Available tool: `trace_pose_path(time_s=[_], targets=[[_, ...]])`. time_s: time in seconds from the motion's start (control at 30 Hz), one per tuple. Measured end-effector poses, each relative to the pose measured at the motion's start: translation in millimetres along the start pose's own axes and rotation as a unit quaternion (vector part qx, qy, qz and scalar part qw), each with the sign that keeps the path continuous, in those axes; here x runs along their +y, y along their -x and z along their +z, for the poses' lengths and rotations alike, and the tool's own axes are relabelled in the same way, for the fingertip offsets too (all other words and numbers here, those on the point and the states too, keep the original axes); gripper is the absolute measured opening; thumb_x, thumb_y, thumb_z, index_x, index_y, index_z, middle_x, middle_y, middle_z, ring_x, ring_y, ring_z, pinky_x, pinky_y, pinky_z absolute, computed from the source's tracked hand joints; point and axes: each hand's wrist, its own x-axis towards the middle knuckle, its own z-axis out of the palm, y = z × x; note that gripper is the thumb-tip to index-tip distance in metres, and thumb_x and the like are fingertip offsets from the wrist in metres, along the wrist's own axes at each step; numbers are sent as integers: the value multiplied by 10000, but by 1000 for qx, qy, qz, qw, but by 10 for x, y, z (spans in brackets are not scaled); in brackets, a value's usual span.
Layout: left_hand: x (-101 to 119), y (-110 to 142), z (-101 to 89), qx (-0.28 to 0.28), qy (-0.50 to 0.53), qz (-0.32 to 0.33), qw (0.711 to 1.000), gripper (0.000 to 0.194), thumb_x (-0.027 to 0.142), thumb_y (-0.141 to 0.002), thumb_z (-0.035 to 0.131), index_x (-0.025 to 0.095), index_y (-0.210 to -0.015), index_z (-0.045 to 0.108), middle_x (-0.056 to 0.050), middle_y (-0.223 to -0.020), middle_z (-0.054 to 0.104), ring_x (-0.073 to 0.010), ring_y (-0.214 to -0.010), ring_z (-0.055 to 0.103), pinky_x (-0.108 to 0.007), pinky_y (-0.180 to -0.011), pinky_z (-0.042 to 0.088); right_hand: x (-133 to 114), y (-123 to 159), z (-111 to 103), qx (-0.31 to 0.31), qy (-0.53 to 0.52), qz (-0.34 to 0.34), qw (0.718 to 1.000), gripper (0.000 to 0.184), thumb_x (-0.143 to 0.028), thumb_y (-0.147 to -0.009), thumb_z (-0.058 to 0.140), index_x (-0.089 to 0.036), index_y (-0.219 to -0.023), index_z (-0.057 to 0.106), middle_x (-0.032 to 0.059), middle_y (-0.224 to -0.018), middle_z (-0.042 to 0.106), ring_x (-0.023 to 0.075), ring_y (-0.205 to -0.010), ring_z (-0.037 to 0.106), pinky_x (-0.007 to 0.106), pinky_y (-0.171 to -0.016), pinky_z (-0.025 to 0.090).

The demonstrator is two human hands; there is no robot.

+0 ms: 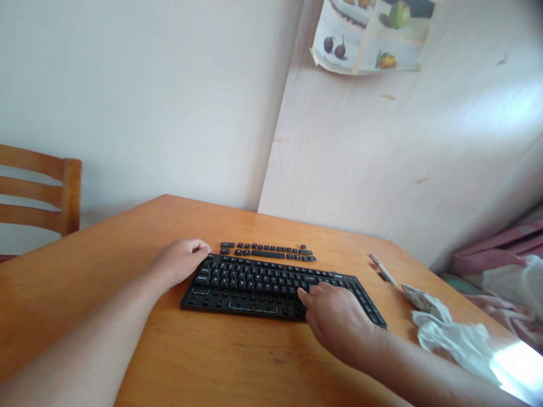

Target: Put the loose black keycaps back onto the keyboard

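Observation:
A black keyboard (258, 280) lies on the wooden table, tilted slightly in my view. Its lowest rows at the near left side have no caps, so bare sockets and two wire outlines show. My left hand (180, 261) is closed at the keyboard's far left corner, thumb against its edge. Over the right part of the keyboard, my right hand (339, 314) is curled, with fingertips down at the keys near the end of the bare rows. What lies under those fingertips is hidden. Beyond the keyboard, loose keycaps (278, 249) sit in two rows, including the long space bar (268, 254).
Thin brush-like sticks (384, 270) and crumpled cloth or plastic (449, 333) lie at the table's right side. A wooden chair (70, 195) stands at the left. Pink fabric (500, 243) is heaped beyond the right edge. A fruit picture (369, 37) hangs on the wall.

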Motion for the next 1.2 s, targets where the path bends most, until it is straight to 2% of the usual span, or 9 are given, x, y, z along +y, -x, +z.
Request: trace_pose_path(time_s=[0.1,0.27,0.43,0.6,0.83,1.2], targets=[[-7,-3,-3,-1,-5,1,1000,351,497,-807,488,230,-797,716,-13,-828,752,-238,-818,677,-293,-707,463,123,-29,-89,34,-46,5,998,271,-220,-870,476,-223,-956,733,86,-875,711,231,-840,641,324,-744,443],[-11,-2,-8,-7,-4,0,1000,354,498,-819,481,228,-797,710,-15,-828,747,-238,-825,674,-292,-700,456,522,-251,-182,116,-125,69,983,328,-221,-882,461,-258,-1028,752,41,-987,738,199,-928,651,286,-825,460],[-64,-21,-6,-15,-17,-3,1000,384,531,-832,473,227,-787,704,-12,-800,740,-239,-798,667,-292,-675,438,1068,-701,-78,102,-154,107,977,322,-248,-881,513,-212,-1088,758,60,-1145,722,216,-1056,635,289,-919,454],[-98,-37,-5,-24,-22,1,999,412,553,-855,448,227,-818,697,-8,-816,741,-245,-818,670,-293,-695,440,1446,-1141,119,50,-151,140,977,309,-256,-859,574,-208,-1101,760,61,-1101,734,193,-961,661,269,-830,479],[-46,-7,-27,-29,-18,-15,999,424,565,-864,448,226,-823,699,-3,-815,743,-248,-838,669,-292,-700,445,1617,-1509,391,9,-146,124,981,261,-293,-811,663,-220,-1028,788,56,-1004,751,187,-851,669,261,-741,483],[-88,-18,-15,-32,-20,-29,999,407,566,-867,461,238,-856,702,15,-846,748,-237,-857,676,-290,-719,449,1650,-1611,482,-9,-133,86,987,202,-301,-823,659,-237,-947,805,48,-1002,748,190,-919,649,256,-775,453]])
